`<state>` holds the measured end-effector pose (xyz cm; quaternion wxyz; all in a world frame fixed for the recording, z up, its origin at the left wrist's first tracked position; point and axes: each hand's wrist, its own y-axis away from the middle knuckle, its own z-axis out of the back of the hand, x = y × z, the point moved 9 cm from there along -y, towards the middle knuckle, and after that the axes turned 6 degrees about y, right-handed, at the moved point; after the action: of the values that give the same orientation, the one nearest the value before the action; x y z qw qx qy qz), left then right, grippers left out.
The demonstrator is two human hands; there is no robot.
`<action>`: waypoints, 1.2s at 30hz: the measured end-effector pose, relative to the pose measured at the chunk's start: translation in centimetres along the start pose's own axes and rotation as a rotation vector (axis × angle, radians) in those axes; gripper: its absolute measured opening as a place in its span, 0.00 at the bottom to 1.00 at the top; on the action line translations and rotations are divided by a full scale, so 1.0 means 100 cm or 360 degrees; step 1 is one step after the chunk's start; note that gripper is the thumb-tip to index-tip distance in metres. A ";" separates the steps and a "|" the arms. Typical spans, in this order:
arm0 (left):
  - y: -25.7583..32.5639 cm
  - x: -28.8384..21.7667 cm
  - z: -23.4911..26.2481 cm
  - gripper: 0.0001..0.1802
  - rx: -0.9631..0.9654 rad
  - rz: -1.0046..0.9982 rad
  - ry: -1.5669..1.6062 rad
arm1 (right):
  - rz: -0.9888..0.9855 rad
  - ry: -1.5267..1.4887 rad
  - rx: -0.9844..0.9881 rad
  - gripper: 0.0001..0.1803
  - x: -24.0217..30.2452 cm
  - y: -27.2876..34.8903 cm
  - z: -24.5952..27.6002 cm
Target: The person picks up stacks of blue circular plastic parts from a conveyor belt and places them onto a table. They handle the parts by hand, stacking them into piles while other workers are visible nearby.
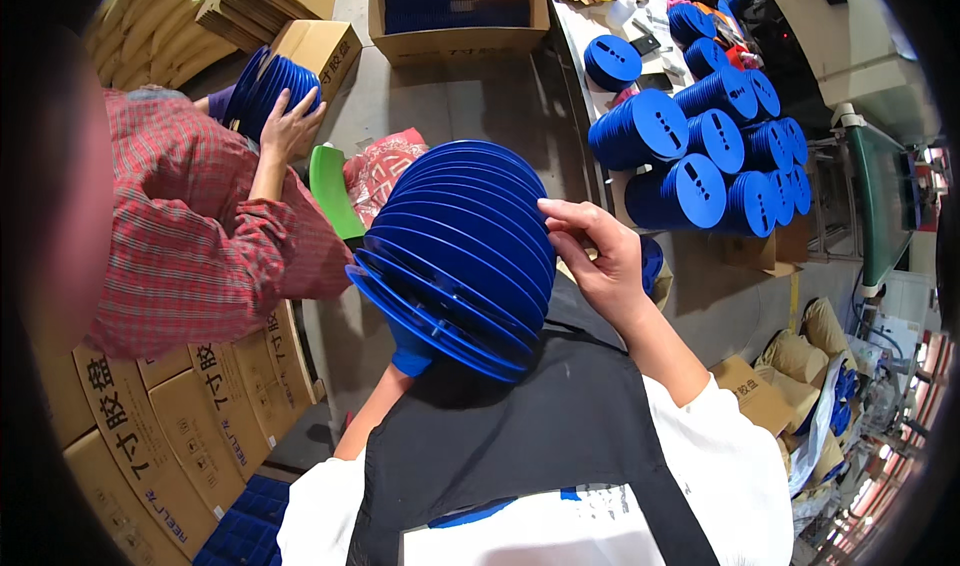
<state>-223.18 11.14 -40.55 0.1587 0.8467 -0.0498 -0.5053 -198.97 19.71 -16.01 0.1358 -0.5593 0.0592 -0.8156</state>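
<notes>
A tall stack of round blue plastic reels (pixel 455 251) rises in front of my apron, its flanges fanned slightly apart at the near end. My left hand (pixel 408 354), in a blue glove, holds the stack from below on its left side; its fingers are hidden behind the reels. On the right, my bare right hand (pixel 603 256) is curled in, with index finger and thumb against the rims. To the left, a co-worker in a red checked shirt (pixel 190 226) grips another stack of blue reels (pixel 268 91) with the hand that shows.
Several stacks of blue reels (pixel 655 126) crowd the table at the right. Ahead stands an open carton (pixel 455 46) holding blue items. Printed cartons (pixel 175 426) lie at lower left; a green chair-like piece (pixel 333 191) and a red-and-white bag (pixel 380 171) are beyond my stack.
</notes>
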 end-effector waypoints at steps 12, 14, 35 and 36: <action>-0.040 -0.021 0.010 0.30 -0.0019 -0.0224 -0.0229 | 0.0177 0.0309 -0.0124 0.13 0.002 -0.044 -0.017; -0.041 -0.036 -0.001 0.32 -0.0032 -0.0312 -0.0412 | 0.0146 0.0302 -0.0123 0.13 -0.005 -0.048 -0.016; -0.202 -0.083 -0.166 0.22 -0.0134 0.0216 0.0342 | -0.0027 0.0039 -0.0037 0.18 -0.104 -0.191 0.089; -0.211 -0.083 -0.171 0.20 -0.0141 0.0132 0.0203 | -0.0046 0.0027 -0.0055 0.18 -0.113 -0.196 0.098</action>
<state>-213.91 36.85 -32.79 0.2196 0.8666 -0.0521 -0.4450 -189.13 42.20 -17.65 0.1140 -0.5554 0.0663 -0.8211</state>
